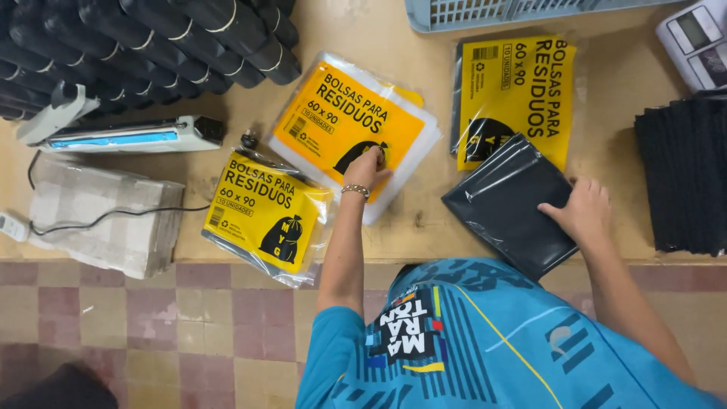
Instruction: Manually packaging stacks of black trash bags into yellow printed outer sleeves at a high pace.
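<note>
L hand (369,168) over stack of clear packets (341,113) w/ yellow labels, at centre of wooden table (621,83). Fingers curled down, tips on the top packet near its lower-right edge; can't tell whether pinching the film or just pressing. Beaded bracelet on that wrist. Stack lies tilted, near-square, longer side running upper-left to lower-right in view, near corner pointing toward the person.

R hand (581,212) spread flat, palm down, on right corner of black folded bag bundle (503,201); fingers extended, not gripping. Bundle sits close to table's near edge, turned diagonal w/ one corner toward the person's chest; slightly longer axis upper-left to lower-right. Top corner overlaps filled yellow-label packet (522,91) behind it, which lies w/ long axis pointing away from the person.

Another filled packet (257,212) left of L forearm, tilted, lower edge hanging past table edge. Heat sealer (129,135) further left, long axis across the table, cardboard box (98,216) below it. Black bag rolls (151,38) piled far left corner. Stack of flat black bags (685,174) at right, well apart from R hand. Scale (697,38) and grey basket (492,11) at far edge.
</note>
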